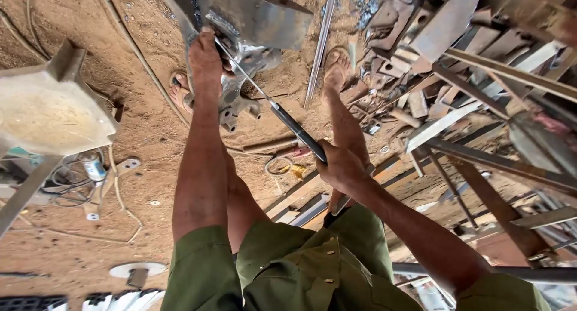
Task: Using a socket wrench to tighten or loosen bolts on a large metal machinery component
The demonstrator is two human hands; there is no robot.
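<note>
Strong daylight fills the scene, warm on the sandy ground (138, 130) and evenly bright, with only soft, short shadows under the scrap metal (457, 64) at the right. A pale stool-like object (48, 112) at the left edge is overexposed and washed out. The steel plate (258, 16) at the top carries a dull sheen. The wide lens bends and stretches shapes near the borders. The left hand (205, 59) looks sharp, while the frame corners are slightly soft.

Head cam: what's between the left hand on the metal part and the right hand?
A long tool bridges them: thin metal shaft from beside the left hand at the metal part, dark handle gripped by the right hand. Sandy ground lies beneath. Seen in head view.
</note>
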